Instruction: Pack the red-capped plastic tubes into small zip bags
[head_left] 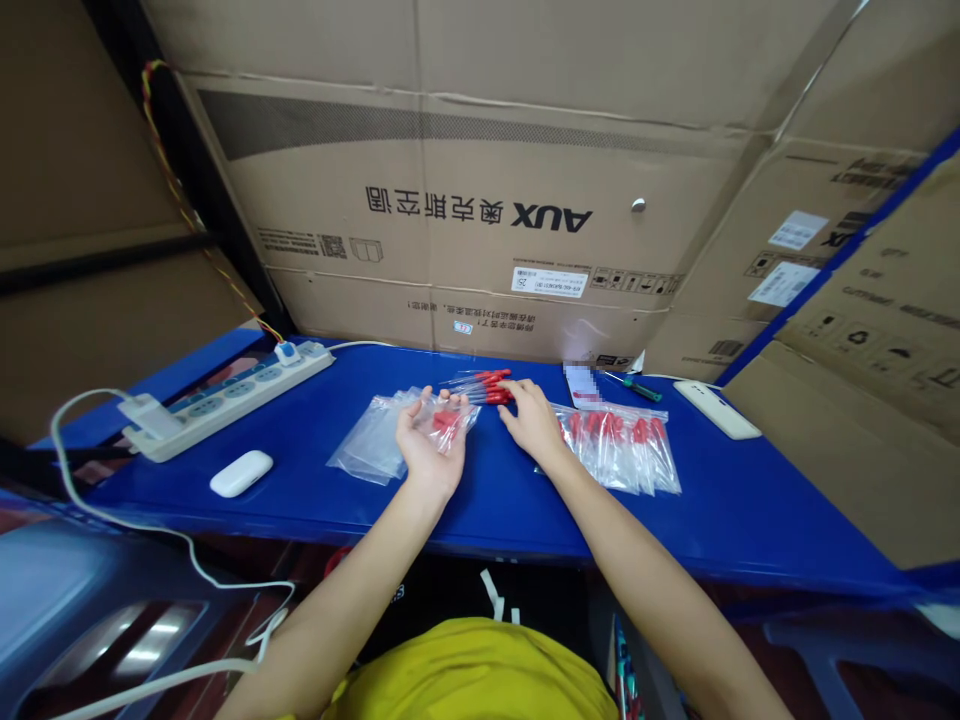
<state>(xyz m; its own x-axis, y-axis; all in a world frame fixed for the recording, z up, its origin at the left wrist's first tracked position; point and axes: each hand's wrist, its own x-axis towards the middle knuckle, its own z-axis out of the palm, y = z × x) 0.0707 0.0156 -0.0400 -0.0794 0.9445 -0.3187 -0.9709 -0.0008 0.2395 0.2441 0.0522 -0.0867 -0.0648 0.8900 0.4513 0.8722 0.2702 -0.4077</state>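
My left hand [433, 446] is turned palm up, its fingers curled around a clear plastic bag [466, 420] with red pieces showing inside. Under and left of it lies a stack of clear flat bags [369, 438]. My right hand [534, 420] reaches over a small pile of thin red-handled screwdrivers [491, 386]. Its thumb and fingertips are apart at the handle ends; whether it grips one is hard to see. Beside my right wrist, filled clear bags [619, 450] with red handles inside lie overlapping in a row.
A white power strip [247, 395] with plugs and a white earbud case [241, 473] sit at the left of the blue table [480, 525]. At the back right are a phone [581, 385], a green-handled screwdriver [643, 390] and a white power bank [716, 410]. Cardboard [465, 150] walls the back.
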